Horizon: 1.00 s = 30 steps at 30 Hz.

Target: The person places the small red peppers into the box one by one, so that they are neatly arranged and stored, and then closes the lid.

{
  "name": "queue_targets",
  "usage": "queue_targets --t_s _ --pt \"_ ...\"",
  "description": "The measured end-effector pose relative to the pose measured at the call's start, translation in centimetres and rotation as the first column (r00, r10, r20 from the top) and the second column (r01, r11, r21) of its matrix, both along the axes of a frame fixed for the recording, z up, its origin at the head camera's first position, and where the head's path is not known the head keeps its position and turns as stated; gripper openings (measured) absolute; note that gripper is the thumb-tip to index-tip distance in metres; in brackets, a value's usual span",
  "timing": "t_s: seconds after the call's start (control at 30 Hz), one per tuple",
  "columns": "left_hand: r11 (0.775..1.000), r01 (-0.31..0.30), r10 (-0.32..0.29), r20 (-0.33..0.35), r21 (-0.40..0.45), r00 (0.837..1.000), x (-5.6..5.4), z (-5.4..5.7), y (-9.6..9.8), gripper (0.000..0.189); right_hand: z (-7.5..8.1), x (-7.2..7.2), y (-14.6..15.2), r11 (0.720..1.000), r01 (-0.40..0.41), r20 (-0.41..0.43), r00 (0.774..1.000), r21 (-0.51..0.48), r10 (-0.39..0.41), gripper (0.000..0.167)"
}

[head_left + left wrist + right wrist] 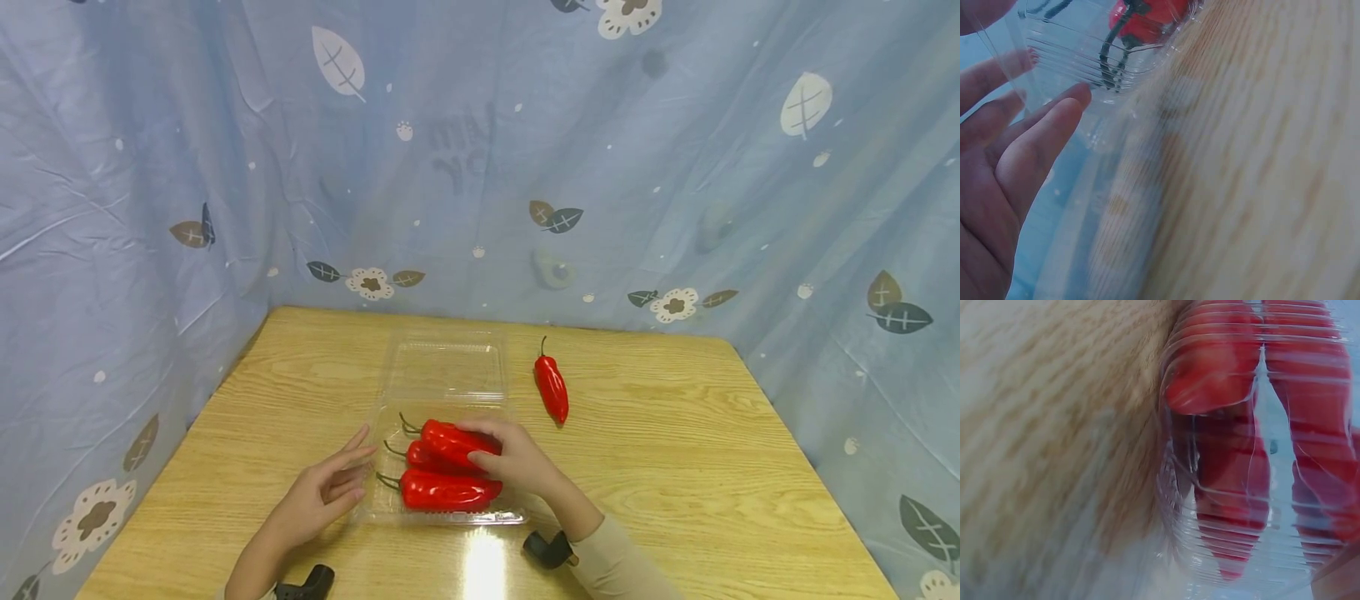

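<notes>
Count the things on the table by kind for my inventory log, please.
Red peppers: 4, three in the box and one loose on the table
Clear box: 1
Total: 5

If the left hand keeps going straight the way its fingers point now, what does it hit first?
Most likely the near left wall of the clear clamshell tray. The left hand lies open with its fingertips right at that wall, and the stems of the red peppers lie just beyond. Actual contact is unclear.
</notes>
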<state>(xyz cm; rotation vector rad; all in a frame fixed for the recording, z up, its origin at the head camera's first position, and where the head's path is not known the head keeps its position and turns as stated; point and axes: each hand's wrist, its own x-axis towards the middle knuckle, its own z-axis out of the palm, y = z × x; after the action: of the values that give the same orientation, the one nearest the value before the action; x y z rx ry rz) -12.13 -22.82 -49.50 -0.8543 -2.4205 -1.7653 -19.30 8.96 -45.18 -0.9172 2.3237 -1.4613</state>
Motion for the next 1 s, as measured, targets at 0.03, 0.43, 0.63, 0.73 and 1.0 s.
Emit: queue_targets --t_s 0.03,0.43,0.63,0.73,1.0 --pt "1.000 -0.001 0.001 0.000 0.000 1.000 0.02 0.01 0.01 0.049 0.03 0.00 -0.04 1.000 0.000 0.001 1.000 0.012 0.000 0.041" --pt "1.000 -0.002 0.002 -0.006 -0.003 1.000 0.04 0.01 0.01 0.049 0.41 -0.19 -0.54 0.987 -0.027 -0.032 0.999 0.159 0.032 0.039" --pt "1.000 0.004 -0.004 -0.007 0.001 1.000 0.05 -0.02 -0.01 0.049 0.40 -0.27 -0.76 0.982 -0.049 -0.006 0.999 0.182 0.051 0.038" --pt "1.000 0.007 -0.007 -0.010 -0.002 1.000 0.05 -0.04 -0.04 0.050 0.34 -0.29 -0.79 0.980 -0.048 -0.005 0.999 0.192 0.049 0.038" --pt "1.000 0.004 -0.004 -0.015 -0.003 1.000 0.01 -0.04 -0.05 0.050 0.22 -0.44 -0.78 0.977 -0.047 -0.002 0.999 0.206 0.049 0.039"
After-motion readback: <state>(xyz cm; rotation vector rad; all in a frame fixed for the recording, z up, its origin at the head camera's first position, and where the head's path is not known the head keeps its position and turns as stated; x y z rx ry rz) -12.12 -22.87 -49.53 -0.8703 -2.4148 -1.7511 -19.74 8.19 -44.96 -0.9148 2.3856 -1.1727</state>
